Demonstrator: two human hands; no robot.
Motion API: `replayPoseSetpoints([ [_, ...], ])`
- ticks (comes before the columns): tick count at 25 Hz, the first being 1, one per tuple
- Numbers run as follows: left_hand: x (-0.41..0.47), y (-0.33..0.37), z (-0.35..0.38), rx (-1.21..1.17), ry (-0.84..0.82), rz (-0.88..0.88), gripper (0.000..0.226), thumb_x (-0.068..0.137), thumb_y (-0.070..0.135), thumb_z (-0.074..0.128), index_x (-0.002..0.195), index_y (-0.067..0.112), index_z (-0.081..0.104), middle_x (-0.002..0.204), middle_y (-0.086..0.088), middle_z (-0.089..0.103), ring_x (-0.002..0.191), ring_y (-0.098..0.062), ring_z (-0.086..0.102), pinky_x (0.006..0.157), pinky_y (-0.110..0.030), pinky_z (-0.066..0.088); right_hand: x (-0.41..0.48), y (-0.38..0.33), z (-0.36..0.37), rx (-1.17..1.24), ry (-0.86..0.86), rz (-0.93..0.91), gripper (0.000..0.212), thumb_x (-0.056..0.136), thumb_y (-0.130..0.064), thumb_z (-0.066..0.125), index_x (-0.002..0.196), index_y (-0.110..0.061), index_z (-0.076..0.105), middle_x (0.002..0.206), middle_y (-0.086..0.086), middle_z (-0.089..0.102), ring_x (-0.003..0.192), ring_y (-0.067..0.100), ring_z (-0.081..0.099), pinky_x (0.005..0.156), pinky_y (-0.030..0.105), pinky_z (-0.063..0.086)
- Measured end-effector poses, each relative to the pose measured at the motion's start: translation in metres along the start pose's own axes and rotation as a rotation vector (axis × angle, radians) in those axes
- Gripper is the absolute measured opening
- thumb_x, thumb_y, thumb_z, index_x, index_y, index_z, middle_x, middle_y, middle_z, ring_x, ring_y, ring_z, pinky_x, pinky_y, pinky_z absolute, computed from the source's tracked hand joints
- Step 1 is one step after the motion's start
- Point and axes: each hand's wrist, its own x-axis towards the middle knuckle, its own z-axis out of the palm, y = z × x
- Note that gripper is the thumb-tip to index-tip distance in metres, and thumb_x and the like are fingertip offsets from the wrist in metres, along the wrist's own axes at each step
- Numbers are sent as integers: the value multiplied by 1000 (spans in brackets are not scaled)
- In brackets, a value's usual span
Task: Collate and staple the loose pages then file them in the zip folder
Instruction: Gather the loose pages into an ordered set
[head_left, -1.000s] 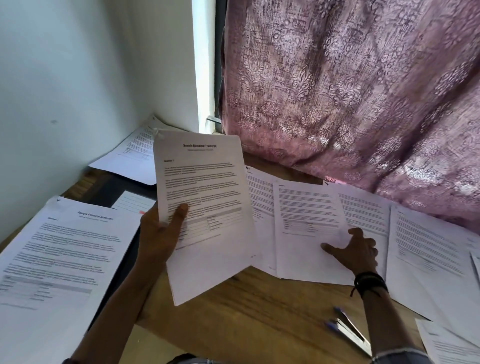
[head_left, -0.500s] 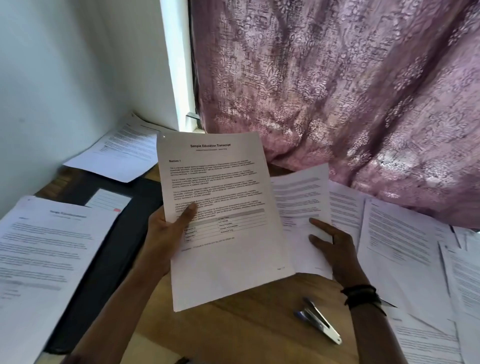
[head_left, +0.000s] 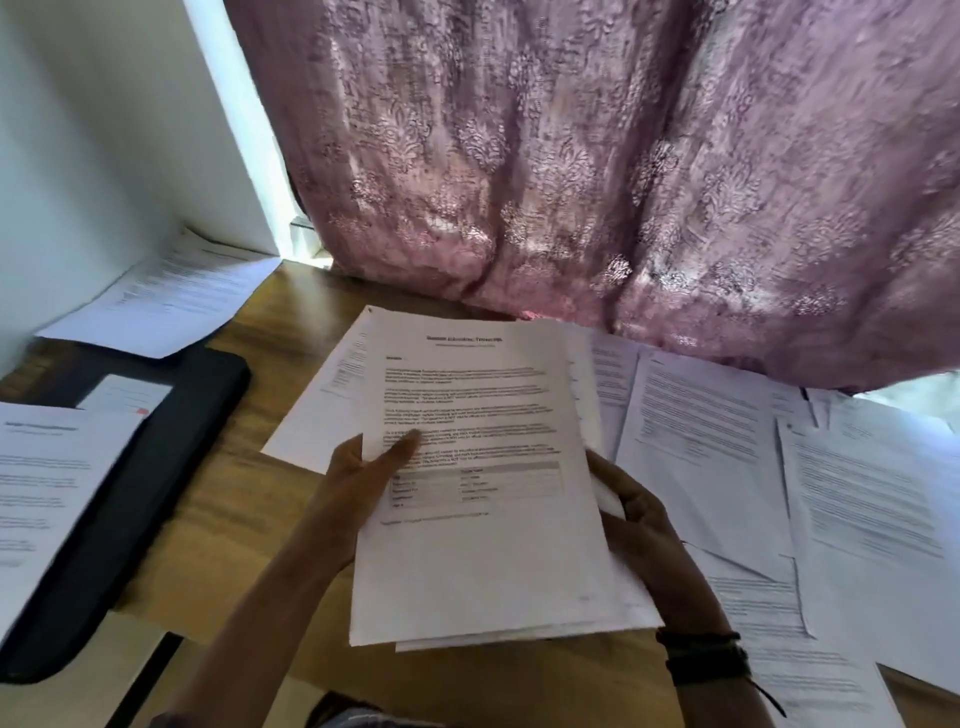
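The person has the stack (head_left: 483, 561) up off the counter (head_left: 218, 519), held between both hands just in front of them. The left hand (head_left: 358, 488) pinches its left edge with the thumb (head_left: 402, 449) laid flat across the top sheet; the other fingers of that hand are hidden behind the paper. The right hand (head_left: 644, 525) has its fingers (head_left: 631, 506) curled round the right edge, gripping the sheets at the back. From here this looks like the collating step, and the sheets aren't square: a lower one pokes out below the bottom edge and another fans out toward the right fingers. I'd say the thing to do is loosen both grips a little, stand the stack on its bottom edge on the bare counter below the hands and tap it, then tap a side edge, so the corners line up before any staple goes in. It's also worth checking the page order, since more loose pages (head_left: 717, 447) lie spread out to the right of the right fingers and may belong to this set. The black folder (head_left: 171, 467) lies flat well to the left of the left thumb, partly under other sheets.
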Motion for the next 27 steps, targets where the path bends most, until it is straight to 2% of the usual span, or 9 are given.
replayPoseSetpoints([
  [2,-1,-2,13,57,-26,35,26,91,21,63,114,10,67,108,-8,73,97,-30,71,84,-47,57,1,7,-6,-41,60,6,46,103,-13,45,148,-21,39,143,10,54,128,30,55,104,56,45],
  [4,-1,-1,22,104,-7,139,28,91,22,62,117,12,65,111,-4,73,99,-26,70,85,-46,57,3,10,-10,-83,110,60,46,103,-45,40,144,-24,47,141,6,57,129,26,55,108,55,41],
  [5,0,2,26,146,19,209,28,90,23,62,117,15,65,111,0,73,99,-21,70,83,-42,59,3,7,-9,-75,92,83,49,102,-49,39,140,-20,51,136,6,61,126,25,58,106,51,45],
  [7,4,9,34,243,57,352,28,90,25,61,117,19,63,110,9,72,99,-11,69,78,-30,60,7,-3,-2,-154,68,1,37,100,-32,48,129,-13,60,124,4,69,115,24,66,93,42,56],
  [11,19,30,48,304,101,516,34,90,23,62,122,13,60,114,10,68,102,-6,67,78,-21,57,31,-15,7,-393,275,-214,28,90,-11,68,117,-21,66,110,-6,73,101,13,70,81,33,60],
  [14,35,35,53,276,101,505,39,89,26,63,124,12,59,115,5,69,102,-9,67,80,-24,58,46,-14,10,-402,300,-247,38,91,-3,65,115,-32,61,110,-16,70,101,4,67,81,25,59],
  [19,43,22,52,216,84,461,34,88,27,62,121,22,57,112,8,68,102,-11,67,75,-26,59,58,2,13,-397,299,-214,37,92,-1,62,122,-20,57,115,-5,67,108,13,64,82,23,58],
  [24,49,-3,45,248,37,393,38,91,26,62,126,15,54,116,3,67,105,-12,66,82,-30,59,58,21,13,-421,291,-237,42,91,-2,63,129,-17,52,122,-8,63,112,4,60,87,21,56],
  [27,52,-10,39,295,4,397,28,93,23,59,121,20,57,112,7,68,100,-11,67,76,-26,59,59,24,14,-453,323,-213,40,94,2,58,125,-22,52,116,-11,62,108,1,60,81,12,54],
])
